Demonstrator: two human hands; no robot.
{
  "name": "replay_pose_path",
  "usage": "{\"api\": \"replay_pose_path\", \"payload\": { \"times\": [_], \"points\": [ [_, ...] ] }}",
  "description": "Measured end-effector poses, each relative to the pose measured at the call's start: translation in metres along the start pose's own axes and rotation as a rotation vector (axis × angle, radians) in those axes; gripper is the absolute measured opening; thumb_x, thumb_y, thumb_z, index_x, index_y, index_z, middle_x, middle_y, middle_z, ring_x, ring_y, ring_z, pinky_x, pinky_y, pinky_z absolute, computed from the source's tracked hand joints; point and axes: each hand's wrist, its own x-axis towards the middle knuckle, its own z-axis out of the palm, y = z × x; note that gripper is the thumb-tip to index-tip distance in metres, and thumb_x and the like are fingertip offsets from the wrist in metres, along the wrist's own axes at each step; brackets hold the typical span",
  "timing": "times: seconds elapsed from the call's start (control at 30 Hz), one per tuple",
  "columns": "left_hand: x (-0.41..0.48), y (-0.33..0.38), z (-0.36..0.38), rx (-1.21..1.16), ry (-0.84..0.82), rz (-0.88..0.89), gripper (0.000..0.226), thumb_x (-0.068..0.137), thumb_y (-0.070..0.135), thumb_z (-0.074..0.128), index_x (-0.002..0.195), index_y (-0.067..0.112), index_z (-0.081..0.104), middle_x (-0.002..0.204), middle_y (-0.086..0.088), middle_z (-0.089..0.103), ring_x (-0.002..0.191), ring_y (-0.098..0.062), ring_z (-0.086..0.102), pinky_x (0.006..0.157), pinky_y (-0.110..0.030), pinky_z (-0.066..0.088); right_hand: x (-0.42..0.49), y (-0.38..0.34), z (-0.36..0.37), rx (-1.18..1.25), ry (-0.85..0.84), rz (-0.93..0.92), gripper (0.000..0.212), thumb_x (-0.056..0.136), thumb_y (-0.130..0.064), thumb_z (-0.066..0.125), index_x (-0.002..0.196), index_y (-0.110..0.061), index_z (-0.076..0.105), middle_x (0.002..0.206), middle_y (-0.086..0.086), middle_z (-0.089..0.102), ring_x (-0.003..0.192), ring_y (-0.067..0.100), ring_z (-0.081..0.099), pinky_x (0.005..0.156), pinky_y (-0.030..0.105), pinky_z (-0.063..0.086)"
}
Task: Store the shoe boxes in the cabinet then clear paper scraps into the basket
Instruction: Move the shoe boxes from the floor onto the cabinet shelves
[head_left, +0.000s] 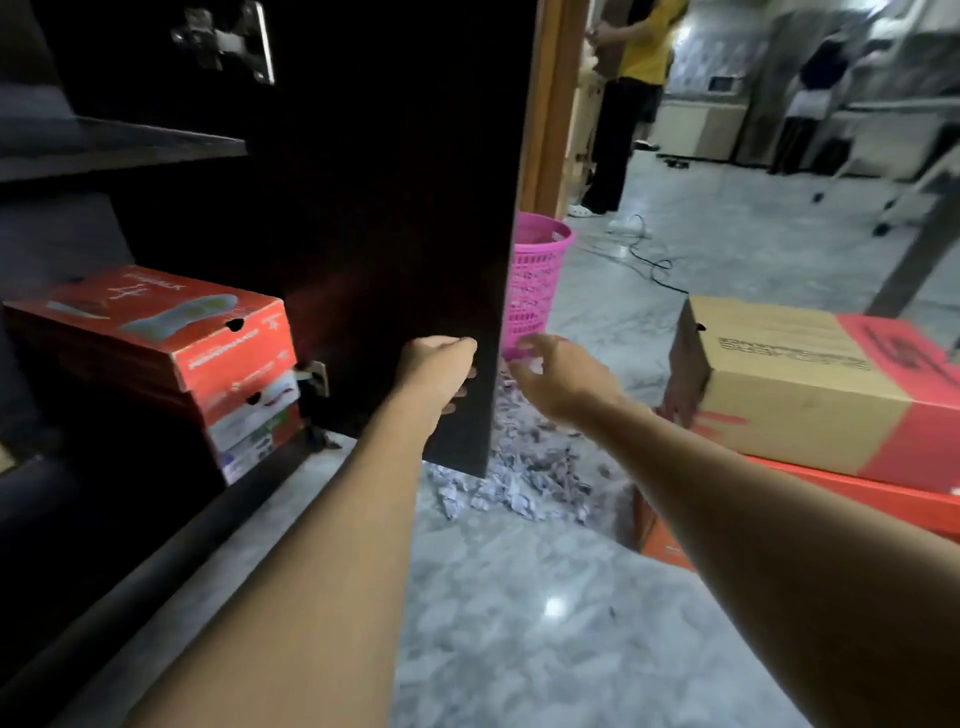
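My left hand (441, 366) grips the free edge of the dark cabinet door (389, 208), fingers curled round it. My right hand (550, 379) hovers just right of that edge with loosely curled fingers, and I see nothing held in it. Inside the cabinet (104, 150) a red shoe box (156, 327) tops a stack of two other boxes (254, 426). A brown and red shoe box (810, 384) lies on an orange box (857, 501) on the floor at the right. Paper scraps (530, 480) are heaped behind the door, below the pink basket (537, 270).
The floor is grey marble (545, 623). A black cable (649, 265) runs across it beyond the basket. One person in a yellow top (634, 104) stands by the wooden door frame, and another person (815, 104) stands further back at the right.
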Motion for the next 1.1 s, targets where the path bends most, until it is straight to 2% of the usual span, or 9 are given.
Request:
{"api": "replay_pose_path", "payload": {
  "times": [0.13, 0.23, 0.37, 0.43, 0.53, 0.63, 0.73, 0.87, 1.1],
  "points": [
    [-0.022, 0.007, 0.092, 0.070, -0.164, 0.065, 0.017, 0.086, 0.030, 0.060, 0.077, 0.018, 0.068, 0.090, -0.008, 0.076, 0.074, -0.023, 0.068, 0.068, -0.029, 0.053, -0.045, 0.073, -0.038, -0.066, 0.072, 0.191, 0.040, 0.096, -0.043, 0.048, 0.134, -0.030, 0.053, 0.135, 0.001, 0.059, 0.122, 0.023, 0.056, 0.099, 0.036, 0.044],
    [-0.042, -0.001, 0.151, 0.229, -0.301, 0.153, 0.021, 0.086, 0.030, 0.061, 0.069, 0.018, 0.063, 0.077, -0.003, 0.070, 0.082, -0.025, 0.066, 0.069, -0.025, 0.044, -0.084, 0.127, -0.049, -0.072, 0.072, 0.325, 0.038, 0.094, -0.043, 0.048, 0.128, -0.028, 0.057, 0.130, 0.004, 0.063, 0.118, 0.027, 0.059, 0.096, 0.036, 0.046],
    [-0.063, -0.021, 0.212, 0.403, -0.435, 0.219, 0.009, 0.089, 0.035, 0.059, 0.084, 0.027, 0.060, 0.087, -0.003, 0.056, 0.084, -0.023, 0.055, 0.076, -0.027, 0.041, -0.128, 0.190, -0.046, -0.029, 0.121, 0.477, 0.041, 0.094, -0.044, 0.049, 0.131, -0.027, 0.054, 0.130, 0.001, 0.063, 0.118, 0.024, 0.059, 0.098, 0.039, 0.048],
    [-0.064, -0.036, 0.239, 0.452, -0.449, 0.201, 0.017, 0.089, 0.037, 0.059, 0.100, 0.024, 0.064, 0.102, -0.009, 0.062, 0.098, -0.024, 0.059, 0.083, -0.027, 0.043, -0.147, 0.223, -0.037, 0.006, 0.148, 0.549, 0.040, 0.094, -0.046, 0.049, 0.128, -0.027, 0.055, 0.126, 0.002, 0.062, 0.118, 0.025, 0.059, 0.096, 0.038, 0.047],
    [-0.063, -0.060, 0.275, 0.528, -0.438, 0.164, 0.051, 0.091, 0.038, 0.060, 0.135, 0.014, 0.052, 0.135, -0.008, 0.056, 0.123, -0.026, 0.054, 0.096, -0.028, 0.041, -0.175, 0.271, -0.023, 0.033, 0.173, 0.652, 0.043, 0.092, -0.047, 0.050, 0.131, -0.027, 0.053, 0.130, 0.004, 0.059, 0.121, 0.026, 0.055, 0.098, 0.039, 0.045],
    [-0.064, -0.091, 0.301, 0.546, -0.414, 0.068, 0.060, 0.089, 0.035, 0.061, 0.139, 0.009, 0.042, 0.139, -0.013, 0.052, 0.125, -0.031, 0.051, 0.099, -0.032, 0.040, -0.191, 0.314, -0.015, 0.070, 0.190, 0.759, 0.054, 0.092, -0.049, 0.051, 0.141, -0.025, 0.045, 0.137, 0.006, 0.053, 0.127, 0.028, 0.049, 0.102, 0.042, 0.041],
    [-0.066, -0.124, 0.319, 0.547, -0.298, 0.053, 0.071, 0.079, 0.042, 0.061, 0.139, 0.013, 0.036, 0.138, -0.012, 0.050, 0.125, -0.035, 0.049, 0.103, -0.043, 0.042, -0.201, 0.349, -0.011, 0.120, 0.233, 0.842, 0.064, 0.092, -0.049, 0.054, 0.146, -0.021, 0.037, 0.142, 0.010, 0.044, 0.132, 0.031, 0.043, 0.106, 0.047, 0.040],
    [-0.061, -0.154, 0.335, 0.530, -0.149, 0.011, 0.061, 0.086, 0.038, 0.060, 0.135, 0.011, 0.036, 0.136, -0.015, 0.049, 0.125, -0.038, 0.047, 0.102, -0.048, 0.041, -0.200, 0.385, -0.009, 0.207, 0.287, 0.929, 0.069, 0.090, -0.043, 0.056, 0.147, -0.014, 0.030, 0.145, 0.015, 0.036, 0.131, 0.037, 0.044, 0.109, 0.048, 0.038],
    [-0.044, -0.179, 0.347, 0.413, -0.067, -0.062, 0.046, 0.095, 0.033, 0.049, 0.136, 0.014, 0.044, 0.136, -0.014, 0.055, 0.122, -0.038, 0.051, 0.100, -0.044, 0.040, -0.185, 0.421, -0.005, 0.255, 0.365, 0.973, 0.060, 0.089, -0.043, 0.055, 0.138, -0.015, 0.036, 0.135, 0.009, 0.034, 0.111, 0.038, 0.057, 0.096, 0.045, 0.045]
  ]
}}
